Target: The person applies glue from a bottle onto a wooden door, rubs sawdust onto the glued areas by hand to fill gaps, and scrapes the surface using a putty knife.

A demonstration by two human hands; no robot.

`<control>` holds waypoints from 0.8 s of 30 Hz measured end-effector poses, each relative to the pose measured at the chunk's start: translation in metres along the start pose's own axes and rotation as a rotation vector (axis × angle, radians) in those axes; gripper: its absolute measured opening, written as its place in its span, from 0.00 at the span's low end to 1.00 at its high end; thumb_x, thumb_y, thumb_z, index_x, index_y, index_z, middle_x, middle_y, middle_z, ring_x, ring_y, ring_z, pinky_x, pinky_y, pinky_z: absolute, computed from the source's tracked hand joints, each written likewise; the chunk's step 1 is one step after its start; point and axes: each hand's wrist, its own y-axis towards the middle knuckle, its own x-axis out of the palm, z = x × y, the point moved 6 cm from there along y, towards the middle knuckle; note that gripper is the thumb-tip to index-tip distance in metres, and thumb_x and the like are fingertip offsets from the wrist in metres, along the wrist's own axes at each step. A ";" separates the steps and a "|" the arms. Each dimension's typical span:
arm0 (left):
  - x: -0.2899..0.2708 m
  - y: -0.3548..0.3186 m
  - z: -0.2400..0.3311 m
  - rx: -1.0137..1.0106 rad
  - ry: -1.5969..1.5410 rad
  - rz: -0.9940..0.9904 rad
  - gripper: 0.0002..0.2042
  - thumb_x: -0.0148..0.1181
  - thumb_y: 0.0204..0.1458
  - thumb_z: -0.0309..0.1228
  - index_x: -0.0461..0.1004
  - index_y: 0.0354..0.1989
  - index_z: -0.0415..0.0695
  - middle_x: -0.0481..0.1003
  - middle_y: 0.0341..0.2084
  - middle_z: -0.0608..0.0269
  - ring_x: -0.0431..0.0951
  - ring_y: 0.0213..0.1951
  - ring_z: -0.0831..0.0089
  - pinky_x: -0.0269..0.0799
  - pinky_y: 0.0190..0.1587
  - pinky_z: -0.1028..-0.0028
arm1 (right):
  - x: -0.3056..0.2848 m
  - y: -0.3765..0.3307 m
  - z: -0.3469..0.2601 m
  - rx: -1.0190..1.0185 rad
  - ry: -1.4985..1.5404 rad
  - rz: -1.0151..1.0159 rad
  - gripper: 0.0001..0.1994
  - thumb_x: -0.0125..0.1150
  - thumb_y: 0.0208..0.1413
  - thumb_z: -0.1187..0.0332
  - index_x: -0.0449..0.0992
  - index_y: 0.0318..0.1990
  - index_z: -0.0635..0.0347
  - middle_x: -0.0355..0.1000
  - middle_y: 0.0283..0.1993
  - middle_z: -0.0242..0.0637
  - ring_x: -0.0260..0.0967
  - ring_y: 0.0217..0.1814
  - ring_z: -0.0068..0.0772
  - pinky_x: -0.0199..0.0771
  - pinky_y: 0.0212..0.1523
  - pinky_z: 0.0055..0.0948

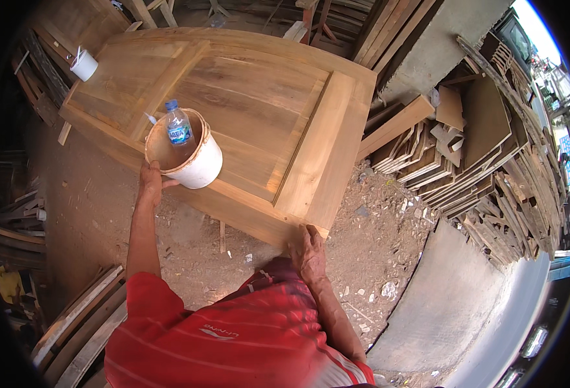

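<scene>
Looking down, I see my left hand point(149, 184) at the near rim of a white bucket point(194, 161). My fingers curl around the rim and hold it. The bucket sits on a big wooden door panel point(265, 123), close to its near edge. A plastic water bottle point(177, 126) with a blue cap stands inside the bucket.

My right hand point(307, 249) rests on the near corner of the door panel. Its fingers are bent over the edge and press on the wood. I cannot tell how tight that grip is.

A small white cup point(84, 64) stands on the far left corner of the panel, well apart from the bucket. Stacks of wood boards point(466, 161) lie to the right on the dirt floor point(91, 207).
</scene>
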 end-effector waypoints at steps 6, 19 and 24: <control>-0.002 -0.019 0.000 -0.028 -0.054 0.107 0.27 0.37 0.73 0.38 0.53 0.77 0.40 0.68 0.66 0.43 0.81 0.57 0.53 0.93 0.42 0.63 | -0.031 0.046 0.035 -0.119 0.009 -0.120 0.30 0.71 0.58 0.67 0.69 0.68 0.63 0.67 0.66 0.54 0.66 0.66 0.60 0.72 0.64 0.51; 0.007 -0.015 -0.017 -0.064 -0.107 0.274 0.27 0.37 0.72 0.42 0.60 0.73 0.40 0.73 0.63 0.45 0.83 0.56 0.55 0.91 0.42 0.63 | -0.042 0.080 0.068 -0.369 0.078 -0.386 0.25 0.69 0.58 0.69 0.74 0.64 0.61 0.68 0.63 0.48 0.70 0.60 0.57 0.75 0.60 0.49; 0.001 -0.015 -0.024 -0.068 -0.160 0.313 0.27 0.36 0.75 0.45 0.60 0.74 0.40 0.72 0.65 0.45 0.82 0.59 0.56 0.90 0.47 0.61 | -0.051 0.110 0.075 -0.470 0.207 -0.582 0.26 0.66 0.60 0.66 0.71 0.66 0.58 0.65 0.64 0.49 0.68 0.64 0.57 0.75 0.62 0.51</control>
